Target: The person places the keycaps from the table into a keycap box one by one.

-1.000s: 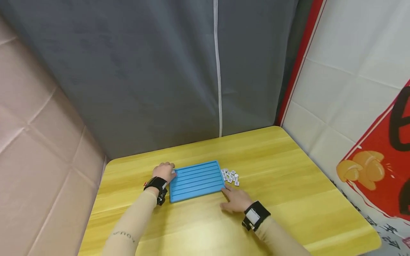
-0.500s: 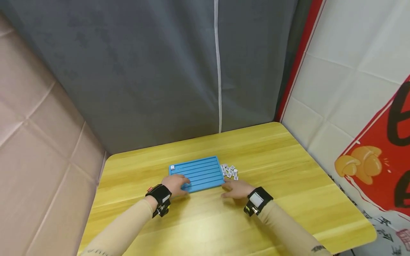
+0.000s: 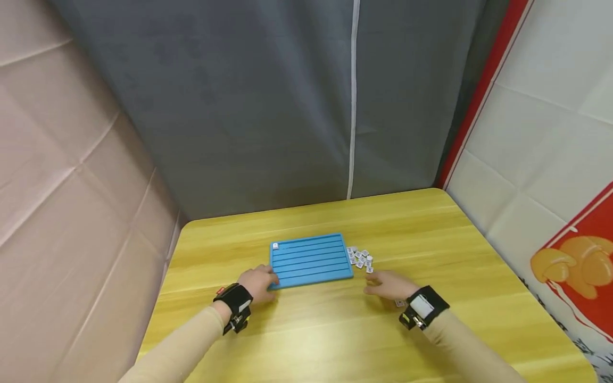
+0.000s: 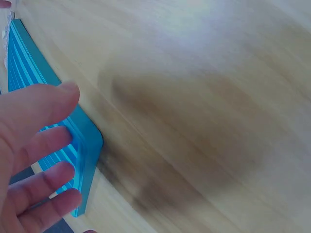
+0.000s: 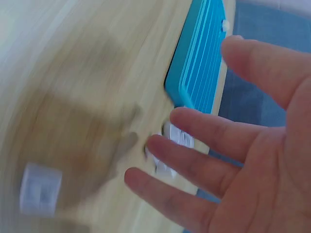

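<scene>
A blue ridged tray lies flat on the table, with one small white tile in its far left corner. My left hand is at the tray's near left corner. In the left wrist view its thumb and loosely bent fingers are around that corner, gripping nothing. My right hand hovers by several white tiles that lie loose beside the tray's right edge. Its fingers are spread and hold nothing. A lone tile lies near the right wrist. Its printed mark is blurred.
The yellow wood-grain table stretches around the tray on all sides. A grey curtain hangs behind its far edge. A pale quilted wall stands at the left, and a white and red printed sheet at the right.
My left hand has moved from the tray's far left corner to the near left one, uncovering the white tile. My right hand has left the tray's near right corner, moving right.
</scene>
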### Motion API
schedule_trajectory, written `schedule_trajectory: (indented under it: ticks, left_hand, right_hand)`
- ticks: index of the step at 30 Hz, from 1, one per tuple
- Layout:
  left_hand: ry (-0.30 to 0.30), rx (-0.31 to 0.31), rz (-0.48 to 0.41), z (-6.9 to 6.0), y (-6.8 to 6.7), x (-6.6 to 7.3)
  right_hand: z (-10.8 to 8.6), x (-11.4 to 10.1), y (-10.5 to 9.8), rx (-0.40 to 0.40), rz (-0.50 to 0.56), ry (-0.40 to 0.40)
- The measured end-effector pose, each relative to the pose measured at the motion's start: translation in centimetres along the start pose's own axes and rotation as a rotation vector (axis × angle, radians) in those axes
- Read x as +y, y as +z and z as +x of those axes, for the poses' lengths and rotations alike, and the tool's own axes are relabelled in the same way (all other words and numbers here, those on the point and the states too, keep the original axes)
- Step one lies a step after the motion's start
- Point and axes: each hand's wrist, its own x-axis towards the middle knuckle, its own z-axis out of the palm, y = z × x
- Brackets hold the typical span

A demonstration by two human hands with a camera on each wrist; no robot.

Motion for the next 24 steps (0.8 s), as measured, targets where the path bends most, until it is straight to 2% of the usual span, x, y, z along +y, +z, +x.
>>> schedule_trajectory:
  ticks: [4,8,14,19,24]
  left_hand:
    - [-0.048,-0.091,-0.053,0.2,-0.9,0.1]
    - [-0.083,-0.147,-0.112,0.2,-0.9,-0.1]
    - [-0.08,-0.133,-0.116,0.3,-0.5,-0.1]
    - [-0.063,-0.122,-0.12,0.5,-0.2,-0.2]
    - [-0.07,-0.165,-0.166,0.3,-0.6,0.2]
  right_hand:
    - [-1.8,0.8,-1.2,0.046,-0.097,0.092]
    - [-2.9,2.0,-1.2,0.072,-0.147,0.193]
    - [-3.5,2.7,-0.1,0.101,-0.175,0.325]
    - [-3.3,2.1,-0.3,0.036,-0.143,0.343]
    - [-3.1,2.1,-0.2,0.009,-0.131,0.355]
